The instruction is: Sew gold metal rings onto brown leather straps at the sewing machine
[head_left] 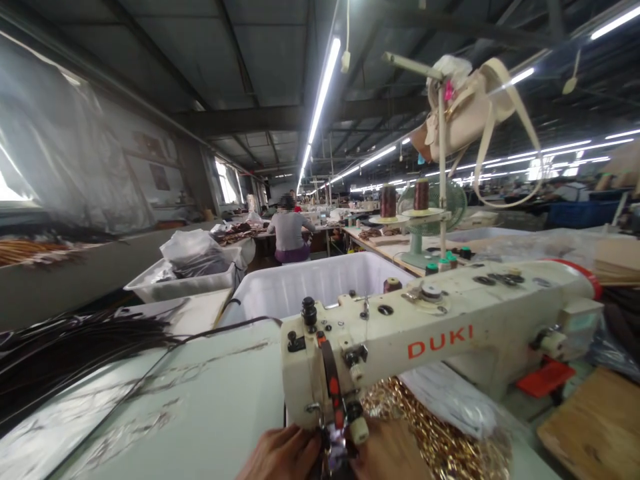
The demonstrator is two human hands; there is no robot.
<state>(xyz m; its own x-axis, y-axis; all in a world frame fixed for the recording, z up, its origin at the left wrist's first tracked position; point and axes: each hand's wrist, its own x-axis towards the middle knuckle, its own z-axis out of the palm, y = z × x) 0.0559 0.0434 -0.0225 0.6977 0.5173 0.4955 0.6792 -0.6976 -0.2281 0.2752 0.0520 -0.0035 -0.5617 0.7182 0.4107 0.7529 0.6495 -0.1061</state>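
A cream sewing machine (440, 333) marked DUKI fills the lower right of the head view. My left hand (287, 455) is at its needle end, fingers bent and pressed together just left of the presser foot (336, 450). On the other side of the foot lies my right hand (393, 450), blurred, its fingertips hidden behind the foot parts. Whatever is under the foot cannot be made out. Gold-coloured chains (435, 427), partly in a clear plastic bag (455, 403), lie under the machine arm, right beside my right hand.
Dark cords (90, 360) lie on the pale table (215, 393) at left. Behind the machine stands a white bin (320, 273). Thread cones (388, 201) and a cream bag (470, 120) are on the stand. A person (291, 233) sits further back. A wooden board (595, 420) is at right.
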